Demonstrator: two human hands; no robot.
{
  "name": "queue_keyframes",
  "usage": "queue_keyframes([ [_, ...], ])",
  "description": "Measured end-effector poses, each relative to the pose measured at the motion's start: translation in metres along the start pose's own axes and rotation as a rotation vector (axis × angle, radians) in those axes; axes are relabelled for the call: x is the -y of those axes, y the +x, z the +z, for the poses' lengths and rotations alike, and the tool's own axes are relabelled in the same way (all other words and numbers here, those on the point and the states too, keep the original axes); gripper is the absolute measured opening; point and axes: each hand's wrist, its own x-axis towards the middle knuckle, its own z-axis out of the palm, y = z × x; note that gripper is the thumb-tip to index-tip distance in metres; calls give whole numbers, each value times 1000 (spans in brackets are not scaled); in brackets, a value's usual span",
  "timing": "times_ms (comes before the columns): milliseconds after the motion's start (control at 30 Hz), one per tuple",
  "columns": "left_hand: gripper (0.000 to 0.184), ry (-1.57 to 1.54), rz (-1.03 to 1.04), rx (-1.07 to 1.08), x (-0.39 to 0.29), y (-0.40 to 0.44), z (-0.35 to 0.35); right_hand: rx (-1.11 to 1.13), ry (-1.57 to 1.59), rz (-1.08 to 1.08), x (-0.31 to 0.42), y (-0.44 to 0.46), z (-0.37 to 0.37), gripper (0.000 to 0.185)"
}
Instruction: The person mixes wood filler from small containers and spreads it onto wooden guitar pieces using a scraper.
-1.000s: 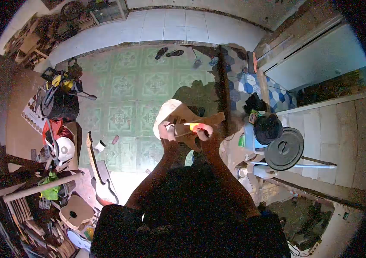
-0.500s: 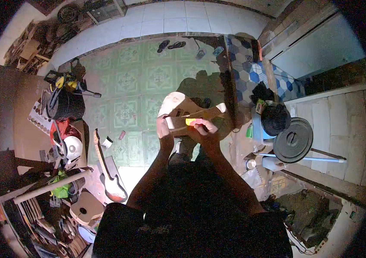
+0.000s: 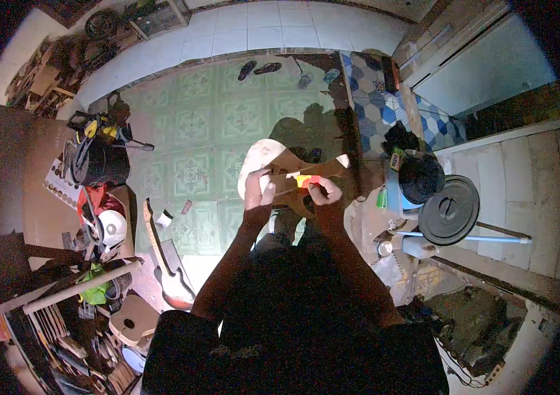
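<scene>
A pale, guitar-shaped wooden body point(image 3: 263, 155) is held in front of me, partly in bright light and partly in shadow. My left hand point(image 3: 258, 189) grips its left side, fingers bent over the face. On the right, my right hand point(image 3: 325, 191) pinches a small yellow and red piece point(image 3: 306, 180) against the face near the middle. What the piece is cannot be made out. The far right end of the body narrows to a lit tip. Below the wood, my legs and feet are mostly in shadow.
An electric guitar point(image 3: 173, 284) leans at lower left, near a white helmet point(image 3: 112, 227) and a wooden rack point(image 3: 82, 288). A round dark lid point(image 3: 449, 209) and blue pipe point(image 3: 491, 237) are at right. Sandals point(image 3: 248, 70) lie on the green tiles.
My left hand has shifted over the body's face, its fingers now further in. My right hand and the yellow and red piece have moved slightly right and up since the last frame.
</scene>
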Motion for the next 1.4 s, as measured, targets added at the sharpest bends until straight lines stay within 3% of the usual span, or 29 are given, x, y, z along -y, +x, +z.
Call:
queue_keyframes([
  [167,37,-47,-19,-51,-5,1,15,113,224,82,-22,14,-6,16],
  [233,30,-176,-114,-151,-9,3,12,9,97,-218,-9,19,-2,12],
  [267,27,-239,-161,-206,-11,4,10,21,94,-224,-1,23,-5,12],
  [367,19,-227,-234,-228,-10,14,-3,226,307,90,18,40,-16,16],
  [467,21,-311,-202,-277,-8,27,-8,312,302,214,54,57,-20,14],
  [533,20,-213,-197,-227,-4,34,-9,386,202,182,44,74,-23,13],
  [600,20,-223,-215,-313,-8,48,-7,486,143,167,40,91,-22,12],
  [667,24,-235,-447,-243,-11,61,-9,558,108,168,51,105,-19,12],
  [700,30,-70,-312,-291,3,66,-1,635,50,173,60,112,-19,13],
  [733,30,-65,-332,-330,3,70,-1,710,-7,175,64,119,-18,13],
  [800,34,-123,-432,-223,-2,80,-2,779,-31,16,35,137,-17,13],
  [833,37,-128,-389,-219,2,82,0,800,-48,-24,31,143,-17,13],
  [1000,33,-266,-430,-345,16,98,18,917,-225,-211,40,164,-4,17],
  [1067,35,92,-78,-477,8,98,23,984,-226,-249,40,167,1,16],
  [1133,34,-135,-328,-412,-10,98,21,1069,-263,-382,38,175,6,16],
  [1167,31,-53,-252,-394,-6,98,21,1100,-268,-391,36,178,9,16],
  [1233,25,55,-141,-371,4,99,19,1127,-286,-744,33,185,17,14],
  [1267,25,60,-150,-397,10,95,21,1153,-282,-754,29,187,19,14],
  [1333,38,239,-184,-154,17,93,22,1175,-277,-907,26,193,25,14],
  [1367,36,20,-264,-185,17,95,23,1195,-282,-988,26,196,27,16],
  [1400,36,15,-271,-201,16,95,20,1213,-284,-993,29,198,30,16],
])
